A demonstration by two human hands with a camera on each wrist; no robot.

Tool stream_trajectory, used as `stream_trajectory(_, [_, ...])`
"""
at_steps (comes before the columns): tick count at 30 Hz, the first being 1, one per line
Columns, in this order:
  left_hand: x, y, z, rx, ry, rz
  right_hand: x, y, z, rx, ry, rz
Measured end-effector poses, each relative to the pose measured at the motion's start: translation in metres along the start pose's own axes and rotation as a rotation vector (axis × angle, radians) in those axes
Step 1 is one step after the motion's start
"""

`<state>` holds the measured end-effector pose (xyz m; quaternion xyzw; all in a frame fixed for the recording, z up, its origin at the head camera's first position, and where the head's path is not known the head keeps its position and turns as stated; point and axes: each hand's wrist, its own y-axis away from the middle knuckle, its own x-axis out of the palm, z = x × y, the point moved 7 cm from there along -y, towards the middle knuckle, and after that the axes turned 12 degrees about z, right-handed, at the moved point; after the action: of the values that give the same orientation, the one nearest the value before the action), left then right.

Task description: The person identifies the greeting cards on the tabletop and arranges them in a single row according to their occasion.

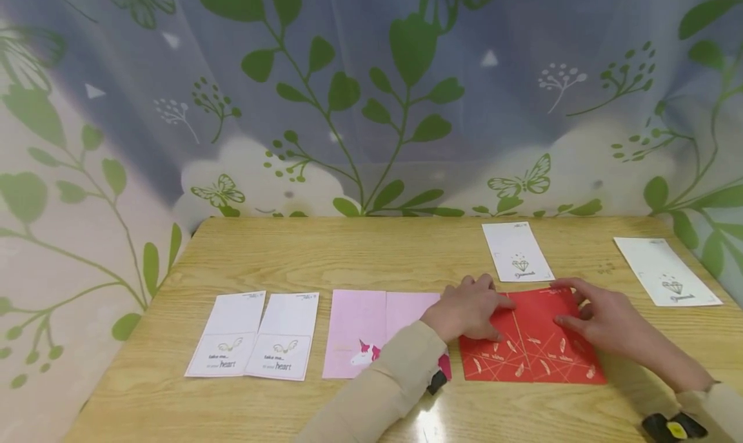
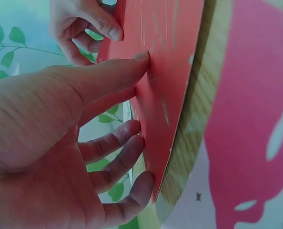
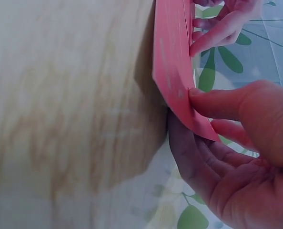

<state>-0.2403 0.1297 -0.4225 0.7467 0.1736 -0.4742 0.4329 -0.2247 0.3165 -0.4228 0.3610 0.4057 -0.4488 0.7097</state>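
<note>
Two red cards (image 1: 548, 346) with gold line and feather prints lie side by side on the wooden table, a seam between them. My left hand (image 1: 469, 309) rests on the left red card, its fingertips and thumb touching the surface in the left wrist view. At the other side, my right hand (image 1: 609, 317) pinches the outer edge of the right red card (image 3: 172, 62). Its thumb lies on top and fingers are beneath, and that edge is lifted off the table. The left forearm partly hides a pair of pink unicorn cards (image 1: 356, 327).
Two white cards (image 1: 223, 346) with wing prints lie at the left, edges touching. A white diamond card (image 1: 516, 253) lies behind the red ones, and another diamond card (image 1: 667, 272) is at the far right. A leaf-printed curtain (image 1: 371, 108) hangs along the table's back edge.
</note>
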Motion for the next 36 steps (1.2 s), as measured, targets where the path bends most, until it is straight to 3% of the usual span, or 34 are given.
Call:
stream_trajectory(7, [0.0008, 0.0008, -0.0001, 0.006, -0.01, -0.01, 0.0027, -0.0023, 0.0004, 0.003, 0.032, 0.022])
stream_trajectory(18, [-0.0001, 0.002, -0.0009, 0.01, -0.012, 0.002, 0.0003, 0.0015, 0.0095, -0.081, 0.131, -0.064])
stream_trajectory(27, [-0.0026, 0.0015, -0.0027, -0.001, -0.008, -0.007, 0.0023, -0.0013, 0.0073, -0.079, 0.156, -0.006])
stream_trajectory(36, [-0.0047, 0.0009, -0.0053, -0.002, -0.015, -0.002, -0.0006, -0.0012, 0.0068, -0.063, 0.134, -0.004])
